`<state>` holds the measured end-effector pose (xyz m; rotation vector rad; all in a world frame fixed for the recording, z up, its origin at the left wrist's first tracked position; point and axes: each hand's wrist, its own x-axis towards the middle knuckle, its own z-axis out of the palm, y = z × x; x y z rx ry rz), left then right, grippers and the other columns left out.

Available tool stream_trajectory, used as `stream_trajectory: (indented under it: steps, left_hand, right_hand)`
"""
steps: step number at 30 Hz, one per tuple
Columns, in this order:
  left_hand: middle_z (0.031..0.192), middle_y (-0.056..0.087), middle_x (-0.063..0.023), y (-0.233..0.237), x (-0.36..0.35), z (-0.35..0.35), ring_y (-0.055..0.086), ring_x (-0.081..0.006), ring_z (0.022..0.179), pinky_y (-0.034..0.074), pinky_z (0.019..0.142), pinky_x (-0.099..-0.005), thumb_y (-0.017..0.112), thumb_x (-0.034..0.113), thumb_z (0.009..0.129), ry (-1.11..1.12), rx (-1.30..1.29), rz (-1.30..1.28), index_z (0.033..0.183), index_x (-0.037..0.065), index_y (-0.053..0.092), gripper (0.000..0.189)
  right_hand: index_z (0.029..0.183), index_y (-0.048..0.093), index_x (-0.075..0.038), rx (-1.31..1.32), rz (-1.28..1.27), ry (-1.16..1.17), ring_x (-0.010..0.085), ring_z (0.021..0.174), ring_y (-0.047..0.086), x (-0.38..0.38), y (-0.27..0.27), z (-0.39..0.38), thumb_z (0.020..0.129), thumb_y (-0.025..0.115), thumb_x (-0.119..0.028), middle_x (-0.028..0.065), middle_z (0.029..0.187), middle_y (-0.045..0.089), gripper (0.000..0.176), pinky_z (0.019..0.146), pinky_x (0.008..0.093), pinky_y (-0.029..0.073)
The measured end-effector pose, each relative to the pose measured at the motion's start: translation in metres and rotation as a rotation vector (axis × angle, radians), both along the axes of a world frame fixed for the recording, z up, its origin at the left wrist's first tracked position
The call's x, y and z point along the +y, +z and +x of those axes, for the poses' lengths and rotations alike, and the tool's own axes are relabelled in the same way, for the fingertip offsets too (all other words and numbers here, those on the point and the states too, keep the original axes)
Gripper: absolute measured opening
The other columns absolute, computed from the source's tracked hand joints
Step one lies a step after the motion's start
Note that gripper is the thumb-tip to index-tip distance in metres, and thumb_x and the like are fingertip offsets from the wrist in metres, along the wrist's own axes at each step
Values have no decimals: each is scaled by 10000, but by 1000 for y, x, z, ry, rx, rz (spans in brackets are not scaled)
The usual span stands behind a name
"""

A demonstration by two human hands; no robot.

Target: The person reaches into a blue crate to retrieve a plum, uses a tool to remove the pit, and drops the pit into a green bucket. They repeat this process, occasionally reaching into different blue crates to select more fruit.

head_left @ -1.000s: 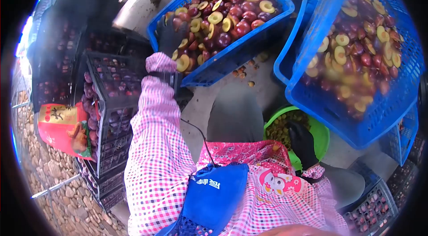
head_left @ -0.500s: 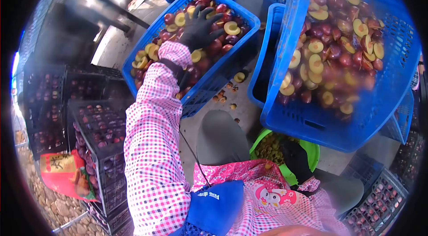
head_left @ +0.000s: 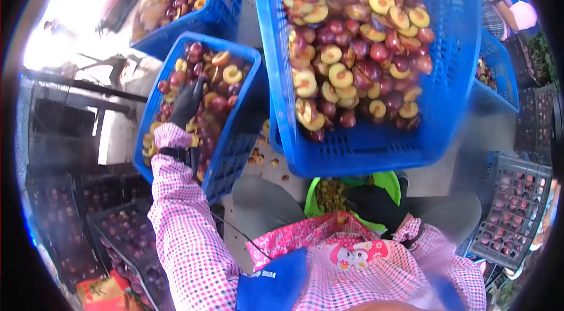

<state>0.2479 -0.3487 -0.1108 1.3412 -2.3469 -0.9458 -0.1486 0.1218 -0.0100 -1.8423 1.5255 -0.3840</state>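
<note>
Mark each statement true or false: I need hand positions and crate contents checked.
1. The black-gloved left hand rests on cut red plums in the smaller blue plastic crate. True.
2. The large tilted blue plastic crate is empty. False: it is heaped with halved plums.
3. The round green plastic bowl holds whole plums. False: it holds small yellowish-brown bits, seemingly pits.
4. The dark-gloved right hand sits at the green bowl, partly hidden. True.
</note>
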Motion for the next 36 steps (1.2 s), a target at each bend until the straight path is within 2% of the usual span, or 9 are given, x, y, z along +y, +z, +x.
stream_trajectory:
  steps: [4,6,10,15,17,20,24,26,36]
  left_hand:
    - [1324,522,-112,79,87,-76,418,-286,1280,303,988,-611,502,324,929,-165,-454,-538,1280,197,553,377]
    - [1361,486,-77,47,110,-70,411,-286,1280,302,936,-671,531,349,905,-300,-589,-809,1297,255,525,403]
    - [1344,479,-100,58,123,-41,456,-323,1237,358,980,-585,580,302,870,-57,-476,-313,1251,267,572,383]
    - [1248,567,-140,83,70,-19,606,-329,1062,479,887,-431,583,275,873,-744,-690,-764,1195,145,597,348]
    - [1098,626,-162,152,112,-74,585,-356,1029,454,889,-455,598,184,877,2,-628,-499,1136,57,614,288]
    - [1015,667,-146,168,121,-100,639,-326,977,502,823,-379,616,195,873,-80,-86,-1034,1094,37,621,271]
    - [953,651,-144,221,178,-188,643,-336,852,509,748,-400,640,137,838,-66,45,-1022,1082,54,623,258]
    - [933,644,-145,204,198,-228,642,-335,844,510,735,-417,606,143,847,-148,121,-799,1122,70,606,285]
    - [1040,646,-152,109,144,-341,646,-337,933,511,743,-462,553,281,839,-346,-501,-478,1216,85,510,428]
  right_hand:
    - [1059,668,-86,-61,140,-139,302,840,636,-4,8,-5,857,595,-242,122,937,670,266,733,432,500]
    - [1057,669,-98,-71,81,-113,316,807,635,-6,6,-6,865,589,-238,127,901,665,250,710,438,496]
    - [1031,680,-120,-1,21,-218,306,823,649,4,15,-11,858,637,-225,115,929,680,207,701,401,509]
    - [991,682,-155,235,53,-251,298,781,652,3,-28,-40,890,582,-295,80,867,681,200,662,430,506]
    - [941,656,-127,198,52,-248,323,776,647,-2,-36,-42,887,564,-292,104,851,672,196,663,452,503]
    - [905,643,-108,164,-13,-298,340,765,648,-1,-35,-37,872,543,-307,130,834,669,224,658,474,506]
    - [877,680,-102,144,-140,-184,340,713,653,-4,-141,-15,818,563,-283,144,834,679,223,630,485,512]
    - [1014,636,-63,257,177,-191,351,792,657,-14,-135,-2,873,539,-297,170,874,676,289,689,472,512]
    - [1108,597,-44,203,283,-51,365,769,655,-26,-171,20,844,559,-267,202,854,670,348,682,488,506]
